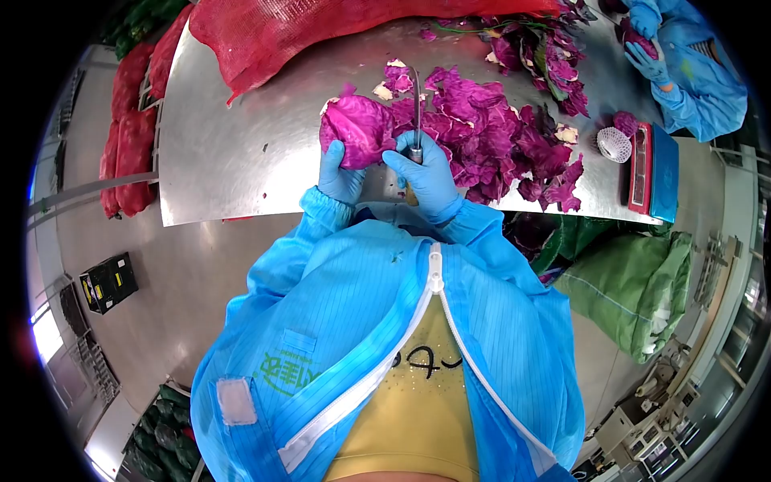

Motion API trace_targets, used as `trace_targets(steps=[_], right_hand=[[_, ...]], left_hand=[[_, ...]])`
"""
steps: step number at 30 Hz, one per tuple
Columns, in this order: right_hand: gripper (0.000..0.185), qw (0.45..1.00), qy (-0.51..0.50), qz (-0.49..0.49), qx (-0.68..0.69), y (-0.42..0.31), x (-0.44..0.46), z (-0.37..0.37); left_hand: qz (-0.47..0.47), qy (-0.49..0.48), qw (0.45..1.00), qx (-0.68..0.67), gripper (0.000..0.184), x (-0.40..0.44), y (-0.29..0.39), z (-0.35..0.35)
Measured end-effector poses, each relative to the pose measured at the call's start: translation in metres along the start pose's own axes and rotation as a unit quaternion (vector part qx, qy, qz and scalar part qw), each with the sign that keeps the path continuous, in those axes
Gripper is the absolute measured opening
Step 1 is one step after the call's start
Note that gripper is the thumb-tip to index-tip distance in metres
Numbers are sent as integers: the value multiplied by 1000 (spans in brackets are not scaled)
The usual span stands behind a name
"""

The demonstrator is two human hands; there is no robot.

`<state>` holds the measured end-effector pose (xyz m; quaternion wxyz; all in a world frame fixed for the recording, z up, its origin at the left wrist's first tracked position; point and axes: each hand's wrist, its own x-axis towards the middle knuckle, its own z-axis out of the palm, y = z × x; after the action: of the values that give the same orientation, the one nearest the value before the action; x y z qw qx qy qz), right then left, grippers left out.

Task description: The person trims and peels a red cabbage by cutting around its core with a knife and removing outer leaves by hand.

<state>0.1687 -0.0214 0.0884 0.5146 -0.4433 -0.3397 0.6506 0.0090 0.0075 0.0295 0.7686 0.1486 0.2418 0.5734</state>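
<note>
A round purple cabbage (357, 131) is held over the steel table by my left hand (340, 173), which wears a blue glove and grips it from below. My right hand (430, 175), also gloved, is wrapped round the handle of a knife (417, 108). The thin blade points away from me, just right of the cabbage, and looks curved at its tip. Beyond and to the right of my right hand lies a heap of loose purple leaves (482, 128). Small leaf pieces (397, 78) with pale ends lie behind the cabbage.
A red mesh sack (321, 32) lies across the back of the steel table (217, 145). At right are a white foam net (613, 145), a red and blue box (653, 172) and a co-worker's gloved hands (649, 60). A green sack (630, 281) stands below the table edge.
</note>
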Motion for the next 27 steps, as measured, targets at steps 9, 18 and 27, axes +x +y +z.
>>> trace_targets(steps=[9, 18, 27], right_hand=[[19, 999, 13, -36, -28, -11, -3, 1], [18, 991, 10, 26, 128, -15, -6, 0], [13, 959, 35, 78, 270, -7, -3, -3]], left_hand=[[78, -17, 978, 191, 99, -3, 13, 20], [33, -30, 992, 121, 92, -5, 7, 24], [-47, 13, 999, 17, 81, -13, -2, 31]])
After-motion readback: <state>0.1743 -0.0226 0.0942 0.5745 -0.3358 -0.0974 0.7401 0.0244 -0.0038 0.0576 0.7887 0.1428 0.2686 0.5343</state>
